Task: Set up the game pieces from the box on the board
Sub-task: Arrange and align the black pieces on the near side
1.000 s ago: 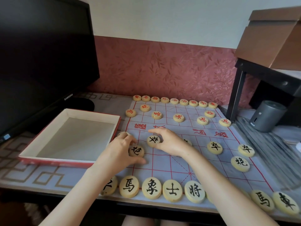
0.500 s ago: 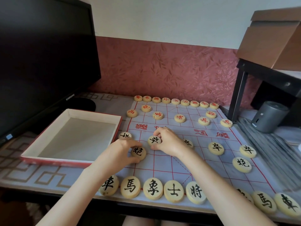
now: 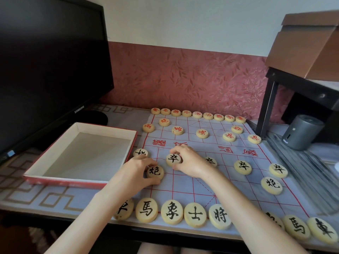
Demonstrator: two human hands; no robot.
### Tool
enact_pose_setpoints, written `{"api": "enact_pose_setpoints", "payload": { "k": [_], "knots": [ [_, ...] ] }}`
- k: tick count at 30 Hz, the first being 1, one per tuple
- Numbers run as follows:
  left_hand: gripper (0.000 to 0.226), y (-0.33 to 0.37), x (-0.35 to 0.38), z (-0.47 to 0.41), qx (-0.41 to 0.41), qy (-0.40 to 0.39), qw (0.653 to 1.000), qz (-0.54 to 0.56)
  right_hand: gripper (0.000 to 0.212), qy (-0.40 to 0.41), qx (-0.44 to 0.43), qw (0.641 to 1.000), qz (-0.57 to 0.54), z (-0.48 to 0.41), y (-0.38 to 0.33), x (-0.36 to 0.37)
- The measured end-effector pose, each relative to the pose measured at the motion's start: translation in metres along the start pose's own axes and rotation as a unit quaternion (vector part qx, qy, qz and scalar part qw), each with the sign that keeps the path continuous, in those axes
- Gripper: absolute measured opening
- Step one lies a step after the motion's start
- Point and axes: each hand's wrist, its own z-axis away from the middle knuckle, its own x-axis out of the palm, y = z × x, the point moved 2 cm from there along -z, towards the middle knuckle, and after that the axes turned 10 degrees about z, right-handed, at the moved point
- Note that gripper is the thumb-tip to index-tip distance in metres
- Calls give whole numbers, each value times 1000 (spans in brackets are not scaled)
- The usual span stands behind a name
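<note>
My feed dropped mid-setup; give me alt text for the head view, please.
The left hand pinches a black cannon piece and the right hand pinches a black soldier piece just beyond it, at the near left of the board. Red pieces line the far side, black pieces the near edge; the box left of the board is empty.

- "SAMSUNG" is printed on the monitor.
- Black signs are painted on the near row: 馬 piece, 象 piece, 士 piece, 將 piece, 車 piece.
- Further up, the 炮 piece and 卒 piece are marked too.
- Red signs are printed upside down on the board; 河 can be read.
</note>
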Motion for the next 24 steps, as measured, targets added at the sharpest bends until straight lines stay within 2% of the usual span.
{"api": "enact_pose_setpoints", "payload": {
  "k": [7,14,20,24],
  "knots": [
    [59,1,0,1,6,2,1000,2,49,1,-7,1000,6,5,-2,-2],
    [66,1,-4,3,2,13,1000,10,56,1,-18,1000,-14,11,-6,-8],
    [48,-3,-23,6,36,60,997,32,43,23,-50,997,-49,9,-22,-10],
    [33,-8,-40,10,41,113,993,17,47,36,-57,997,-42,-4,-38,-5]
  ]
}}
